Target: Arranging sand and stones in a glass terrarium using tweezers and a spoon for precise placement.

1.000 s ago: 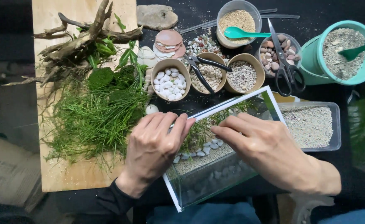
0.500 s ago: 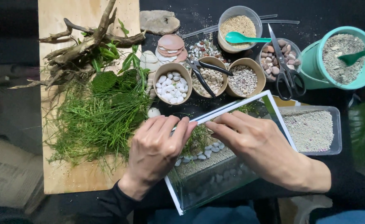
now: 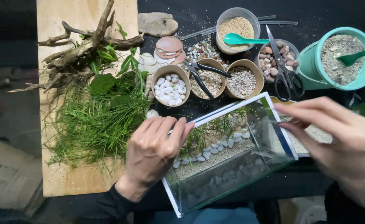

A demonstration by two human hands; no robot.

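Observation:
A small glass tank (image 3: pixel 232 108) lies tilted in front of me, holding sand, a row of white pebbles (image 3: pixel 215 147) and tufts of thin grass (image 3: pixel 215 126). My left hand (image 3: pixel 155 147) grips the tank's left rim, fingers laid across the white edge. Over the tank's right end hovers my right hand (image 3: pixel 340 137), outside the glass, fingers stretched left with thumb and forefinger close together. Whether something small sits between them is unclear.
A wooden board (image 3: pixel 78 16) at left carries driftwood (image 3: pixel 87 43) and a pile of green grass (image 3: pixel 95 120). Behind the tank stand bowls of pebbles (image 3: pixel 171 85), scissors (image 3: pixel 284 70), a teal bucket (image 3: pixel 344 58) and a tray of sand (image 3: pixel 315 132).
My right hand has drawn out of the tank and moved to the right, beyond its right rim. My left hand stays on the left rim.

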